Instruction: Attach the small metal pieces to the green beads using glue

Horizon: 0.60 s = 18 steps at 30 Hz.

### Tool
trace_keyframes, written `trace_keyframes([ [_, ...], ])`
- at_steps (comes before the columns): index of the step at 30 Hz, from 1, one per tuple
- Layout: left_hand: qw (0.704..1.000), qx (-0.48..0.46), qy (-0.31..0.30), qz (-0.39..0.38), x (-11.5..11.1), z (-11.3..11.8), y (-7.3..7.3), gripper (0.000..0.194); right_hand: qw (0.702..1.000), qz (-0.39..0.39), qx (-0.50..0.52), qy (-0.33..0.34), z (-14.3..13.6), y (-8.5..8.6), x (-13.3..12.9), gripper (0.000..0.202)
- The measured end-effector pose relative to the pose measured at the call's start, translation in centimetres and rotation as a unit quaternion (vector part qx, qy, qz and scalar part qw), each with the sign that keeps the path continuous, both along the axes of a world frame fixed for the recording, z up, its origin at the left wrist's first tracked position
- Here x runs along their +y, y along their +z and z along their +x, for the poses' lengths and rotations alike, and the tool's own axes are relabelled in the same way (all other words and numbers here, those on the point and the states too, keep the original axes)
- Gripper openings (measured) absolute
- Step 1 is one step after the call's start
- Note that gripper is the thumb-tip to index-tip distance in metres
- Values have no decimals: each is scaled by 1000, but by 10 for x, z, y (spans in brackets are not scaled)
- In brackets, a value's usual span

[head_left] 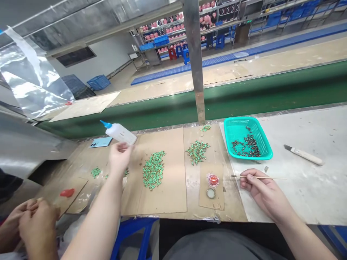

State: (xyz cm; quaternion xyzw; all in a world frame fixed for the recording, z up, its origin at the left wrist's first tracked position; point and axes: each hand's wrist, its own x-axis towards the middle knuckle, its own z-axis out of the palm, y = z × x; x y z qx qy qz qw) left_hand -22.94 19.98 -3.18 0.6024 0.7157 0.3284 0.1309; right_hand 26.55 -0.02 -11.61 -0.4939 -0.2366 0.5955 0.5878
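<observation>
My left hand [120, 156] is at the lower end of a white squeeze bottle [120, 133] with a blue nozzle, its fingers loosely curled and apart; whether they touch the bottle I cannot tell. The bottle leans far over to the left. In my right hand [261, 189] a thin brush [271, 177] is pinched, its dark tip pointing left. Left of that tip lies a small piece of cardboard [204, 200]. On it are a round holder of glossy red liquid [213, 180] and a bottle cap [210, 193] with something pale inside.
Small green pieces form piles [153, 170] on cardboard, with another heap [197, 151] to the right. A turquoise basket [267, 153] contains dark little pieces. A knife [305, 155] lies far right, a phone [100, 142] at left. Another person's hands [38, 218] work at lower left.
</observation>
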Motion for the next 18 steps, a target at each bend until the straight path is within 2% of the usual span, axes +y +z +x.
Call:
trace_keyframes([
  [3,993,50,-95,-50,-25,26,-28,39,1000,3,1,10,3,0,0,49],
  [6,977,101,-171,-73,-31,51,-41,34,1000,10,2,19,5,2,1,47],
  [12,956,163,-225,-95,-5,69,-32,30,1000,26,0,8,2,4,4,46],
  [18,949,154,-245,-123,15,76,-29,37,999,34,-2,10,-1,5,8,48],
])
